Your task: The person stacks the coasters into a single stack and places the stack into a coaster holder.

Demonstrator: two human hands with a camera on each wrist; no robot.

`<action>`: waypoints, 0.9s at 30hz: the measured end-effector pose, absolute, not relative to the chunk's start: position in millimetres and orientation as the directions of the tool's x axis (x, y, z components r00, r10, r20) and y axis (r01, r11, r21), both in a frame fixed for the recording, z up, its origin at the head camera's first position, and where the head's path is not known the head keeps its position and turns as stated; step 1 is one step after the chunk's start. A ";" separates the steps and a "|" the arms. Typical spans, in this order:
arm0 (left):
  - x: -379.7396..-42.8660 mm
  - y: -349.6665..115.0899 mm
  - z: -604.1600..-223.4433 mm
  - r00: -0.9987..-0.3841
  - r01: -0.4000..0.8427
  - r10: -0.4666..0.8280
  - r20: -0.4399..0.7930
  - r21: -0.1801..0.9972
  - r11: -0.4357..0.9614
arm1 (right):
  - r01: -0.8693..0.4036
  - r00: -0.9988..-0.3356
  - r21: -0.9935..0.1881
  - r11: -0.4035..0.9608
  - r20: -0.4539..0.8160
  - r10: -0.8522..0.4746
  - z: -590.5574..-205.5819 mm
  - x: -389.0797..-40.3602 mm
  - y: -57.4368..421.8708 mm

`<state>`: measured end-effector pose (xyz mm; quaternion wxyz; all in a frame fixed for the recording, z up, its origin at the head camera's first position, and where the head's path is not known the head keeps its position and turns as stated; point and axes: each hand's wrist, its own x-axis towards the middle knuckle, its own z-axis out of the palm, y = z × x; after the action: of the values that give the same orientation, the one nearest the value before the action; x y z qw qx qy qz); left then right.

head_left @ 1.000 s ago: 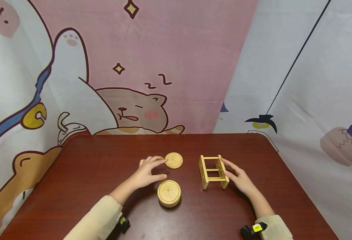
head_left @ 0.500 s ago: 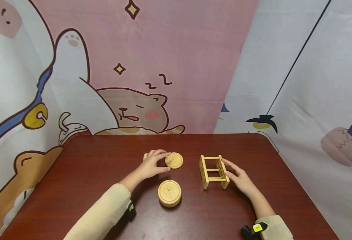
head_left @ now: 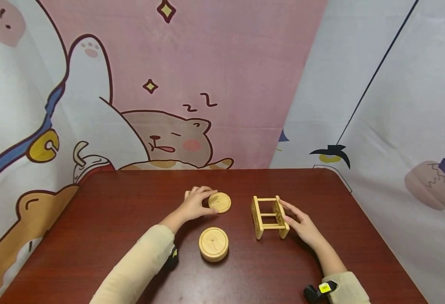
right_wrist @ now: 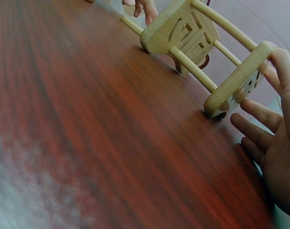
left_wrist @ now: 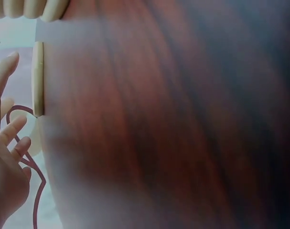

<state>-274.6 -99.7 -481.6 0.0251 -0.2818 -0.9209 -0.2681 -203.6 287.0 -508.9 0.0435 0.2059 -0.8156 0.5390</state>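
A round wooden coaster with an engraved leaf lies flat on the table, seen edge-on as a thin coaster in the left wrist view. My left hand is at its left side, thumb and forefinger spread along the rim. Nearer to me stands a stack of matching coasters, its layered edges showing in the left wrist view. On the right, a small wooden rack has two side panels with cut-outs, joined by rods. My right hand rests extended fingers and thumb against its right panel.
All of it is on a dark red wooden table. Behind hangs a cloth printed with cartoon animals. Each wrist wears a black camera on a strap, the right wrist camera beside a pale sleeve.
My left hand has moved forward and right, from beside the gap between coaster and stack to the coaster's left rim. The right hand, rack and stack keep their places.
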 end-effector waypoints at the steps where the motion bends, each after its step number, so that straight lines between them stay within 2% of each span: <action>1: -275.7 -99.1 -483.1 -0.840 0.532 0.505 0.197 0.479 0.698 | -0.382 -0.912 -0.862 0.334 0.292 -0.288 -508.7 -203.7 287.0; 15: -280.2 -93.1 -489.8 -0.851 0.508 0.508 0.133 0.457 0.730 | -0.395 -0.908 -0.850 0.350 0.302 -0.291 -511.2 -204.5 288.0; 27: -279.6 -88.0 -496.6 -0.847 0.519 0.509 0.151 0.435 0.736 | -0.390 -0.911 -0.849 0.357 0.300 -0.284 -513.5 -206.7 289.4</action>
<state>-279.6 -88.0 -496.6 0.0108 -0.2759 -0.9316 -0.2365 -206.7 289.4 -513.5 0.0504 0.2050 -0.8221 0.5288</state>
